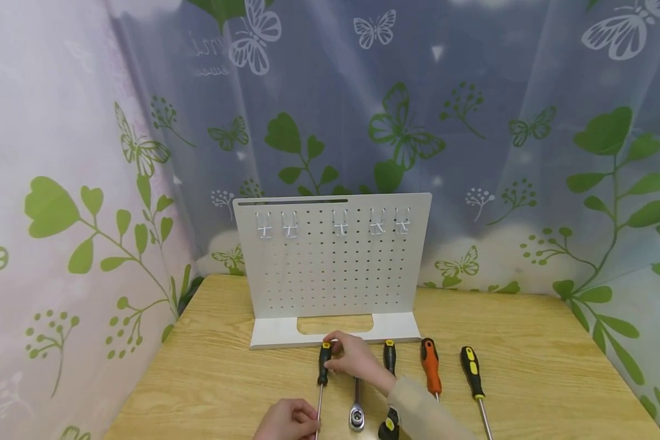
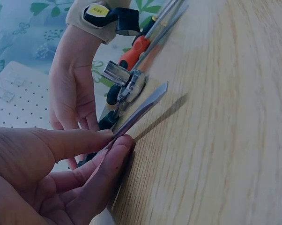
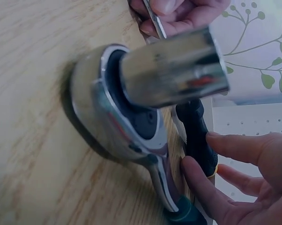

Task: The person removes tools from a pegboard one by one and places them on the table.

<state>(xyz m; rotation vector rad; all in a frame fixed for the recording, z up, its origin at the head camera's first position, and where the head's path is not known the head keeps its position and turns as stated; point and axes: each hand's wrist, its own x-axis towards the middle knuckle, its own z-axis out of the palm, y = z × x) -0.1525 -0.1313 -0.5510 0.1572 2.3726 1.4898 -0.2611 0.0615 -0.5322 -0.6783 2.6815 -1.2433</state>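
Note:
A flathead screwdriver (image 1: 323, 366) with a black handle and yellow end lies between both hands. My left hand (image 1: 289, 420) pinches its shaft between thumb and finger, close to the blade. In the left wrist view the flat blade tip (image 2: 155, 96) sticks out past the fingertips, and its shadow falls on the wood. My right hand (image 1: 356, 356) holds the handle from the right side, thumb and fingers around it near the yellow end. Just right of this screwdriver lies a ratchet wrench (image 1: 356, 418); a chrome socket (image 3: 174, 68) stands up from its head in the right wrist view.
Behind the hands stands a white pegboard (image 1: 335, 299) with several wire hooks (image 1: 340, 223) along its top. Right of the ratchet lie a black screwdriver (image 1: 389, 355), an orange-handled screwdriver (image 1: 431, 366) and a black-and-yellow one (image 1: 472, 371) on the wooden table (image 1: 550, 366). Patterned curtains hang around.

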